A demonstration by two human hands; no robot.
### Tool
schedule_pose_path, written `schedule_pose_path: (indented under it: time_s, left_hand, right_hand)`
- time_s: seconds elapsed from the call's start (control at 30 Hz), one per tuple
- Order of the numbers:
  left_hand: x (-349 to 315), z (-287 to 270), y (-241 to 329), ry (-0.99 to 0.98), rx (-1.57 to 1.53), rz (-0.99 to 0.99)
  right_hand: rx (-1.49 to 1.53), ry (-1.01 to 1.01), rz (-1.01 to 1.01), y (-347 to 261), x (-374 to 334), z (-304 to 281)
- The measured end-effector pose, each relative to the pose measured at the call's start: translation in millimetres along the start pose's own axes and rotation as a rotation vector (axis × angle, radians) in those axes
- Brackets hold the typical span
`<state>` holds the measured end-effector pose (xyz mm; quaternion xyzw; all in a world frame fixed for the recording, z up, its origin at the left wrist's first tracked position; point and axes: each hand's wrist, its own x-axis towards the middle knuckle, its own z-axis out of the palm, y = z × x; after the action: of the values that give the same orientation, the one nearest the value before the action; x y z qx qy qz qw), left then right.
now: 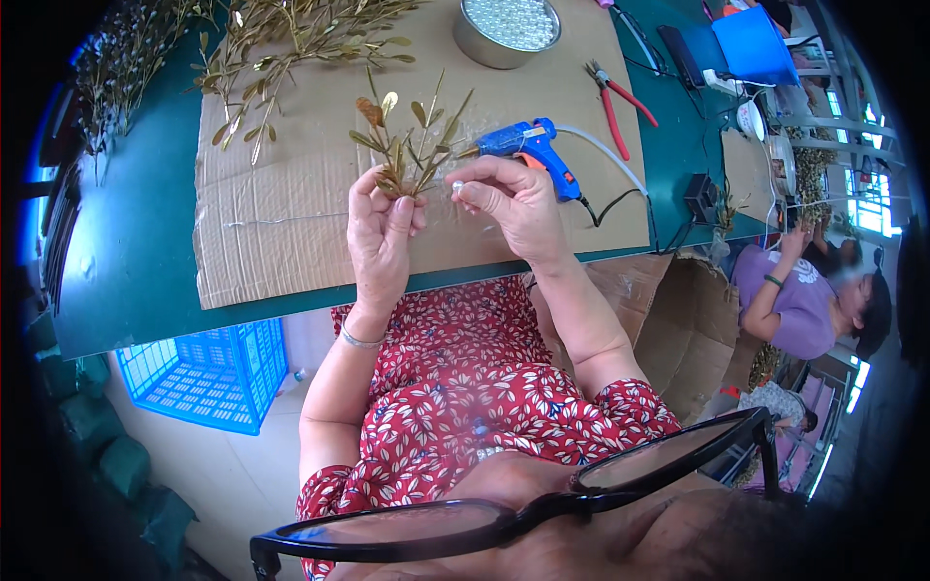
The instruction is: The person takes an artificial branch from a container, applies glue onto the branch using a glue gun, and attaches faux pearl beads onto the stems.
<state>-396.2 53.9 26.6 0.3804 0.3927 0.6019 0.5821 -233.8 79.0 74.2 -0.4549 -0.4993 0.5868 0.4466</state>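
Observation:
My left hand (pixel 383 232) is closed round the lower stems of a gold-coloured artificial leaf sprig (pixel 412 145), its leaves fanning up and away from me. To its right, my right hand (pixel 518 208) pinches a small white pearl bead (pixel 458 185) between thumb and fingertips. A small gap parts the bead from the sprig. Just beyond the right hand lies a blue glue gun (pixel 536 145) with an orange trigger, its nozzle pointing left toward the sprig. Farther back stands a round metal tin (pixel 489 44) filled with white pearl beads (pixel 511 21).
Cardboard (pixel 291 252) covers part of the green table (pixel 126 252). Red-handled pliers (pixel 615 107) lie at right; more gold sprigs (pixel 291 48) are piled far left. A blue crate (pixel 208 373) and an open carton (pixel 683 329) stand below the table edge. A co-worker (pixel 799 295) sits at right.

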Motion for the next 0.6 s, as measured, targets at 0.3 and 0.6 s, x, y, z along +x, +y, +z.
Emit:
schedule_pose_path:
  time_s: [0.3, 0.6]
  left_hand:
    - [-1.3, 0.0, -0.2, 0.024, 0.025, 0.027]
    - [-1.4, 2.9, 2.8, -0.003, 0.072, 0.040]
  right_hand:
    - [-0.314, 0.039, -0.217, 2.9, 3.0, 9.0]
    - [-0.347, 0.013, -0.241, 2.8, 4.6, 7.2]
